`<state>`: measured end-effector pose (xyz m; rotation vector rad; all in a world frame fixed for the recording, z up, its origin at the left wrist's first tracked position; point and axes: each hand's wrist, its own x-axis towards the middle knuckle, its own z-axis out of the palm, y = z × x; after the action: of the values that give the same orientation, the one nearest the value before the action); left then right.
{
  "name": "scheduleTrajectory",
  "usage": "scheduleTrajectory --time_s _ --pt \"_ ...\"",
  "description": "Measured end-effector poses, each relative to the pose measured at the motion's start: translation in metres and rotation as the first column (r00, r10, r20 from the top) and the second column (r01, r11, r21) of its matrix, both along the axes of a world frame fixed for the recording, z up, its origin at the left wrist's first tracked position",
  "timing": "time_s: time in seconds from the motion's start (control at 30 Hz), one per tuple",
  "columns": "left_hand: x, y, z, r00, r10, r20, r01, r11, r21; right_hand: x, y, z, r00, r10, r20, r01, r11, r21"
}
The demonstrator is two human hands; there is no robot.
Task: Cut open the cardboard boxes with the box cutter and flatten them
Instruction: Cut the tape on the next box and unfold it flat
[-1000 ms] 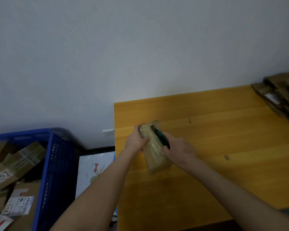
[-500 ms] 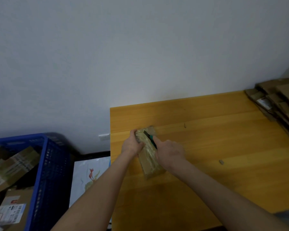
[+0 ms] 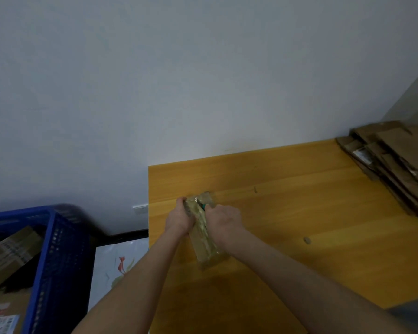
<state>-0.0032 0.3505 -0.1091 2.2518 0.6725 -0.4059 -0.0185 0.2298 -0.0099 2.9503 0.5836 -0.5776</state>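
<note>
Midway through a cut, a person's left hand (image 3: 179,221) curls round the far left edge of a small cardboard box (image 3: 204,239) wrapped in glossy clear tape, while the right hand (image 3: 223,222) is closed round a box cutter (image 3: 202,207) laid against the box's top face. The box lies lengthwise between the two hands on a wooden table (image 3: 299,213), one end beyond the knuckles and the other toward the wrists.

Less of the cutter shows than a second ago: then a long stretch of dark handle lay bare on the tape, now only a teal tip peeks out past the right fist at the far end. The left hand's grip looks unchanged and the box keeps its full shape, so the slit appears only begun and flattening is yet to come.

By count: one box in hand, one cutter, two small scraps (image 3: 307,240) out beyond the right hand. Farther right sits one pile of flattened cardboard (image 3: 396,160), its sheets too overlapped to number. Left of the left forearm stands one blue crate (image 3: 56,249) holding at least two more boxes.
</note>
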Motion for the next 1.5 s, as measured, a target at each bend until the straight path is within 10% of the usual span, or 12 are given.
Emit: scheduleTrajectory --time_s 0.87,1.5 --pt "-0.008 0.000 -0.001 0.995 0.092 0.049 -0.087 0.991 -0.099 -0.005 -0.031 -0.007 0.998 -0.036 0.045 0.028 0.983 0.180" --pt "-0.008 -0.002 0.000 0.997 0.062 0.037 -0.060 0.997 -0.044 0.000 -0.012 -0.007 0.994 0.092 0.058 -0.090 0.995 -0.040"
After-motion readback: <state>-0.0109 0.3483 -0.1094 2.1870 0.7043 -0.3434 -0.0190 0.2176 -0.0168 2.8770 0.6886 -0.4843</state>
